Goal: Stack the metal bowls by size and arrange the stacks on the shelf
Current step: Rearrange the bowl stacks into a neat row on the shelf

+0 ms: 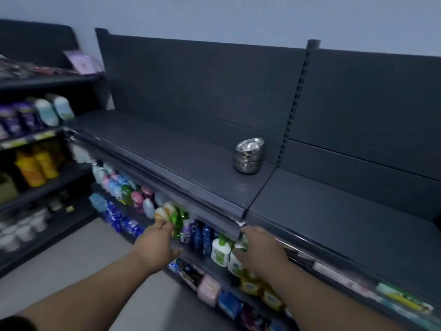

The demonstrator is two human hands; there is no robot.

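One stack of several small metal bowls (pixel 248 156) stands on the dark grey top shelf (pixel 181 158), near the back panel and just left of the slotted upright; its top bowl sits tilted. Both arms reach forward below the shelf's front edge. My left hand (pixel 156 244) hovers with loose fingers in front of the bottles on the lower shelf and holds nothing. My right hand (pixel 260 247) is just under the front lip where two shelf sections meet, fingers relaxed, nothing in it. Both hands are well in front of and below the bowl stack.
The lower shelves hold rows of coloured bottles (pixel 222 249) and packets. A second rack (pixel 35 144) at the left carries more bottles and jars. The slotted upright (pixel 296 103) divides the back panel. The shelf section (pixel 334 211) to the right is bare. Pale floor lies below left.
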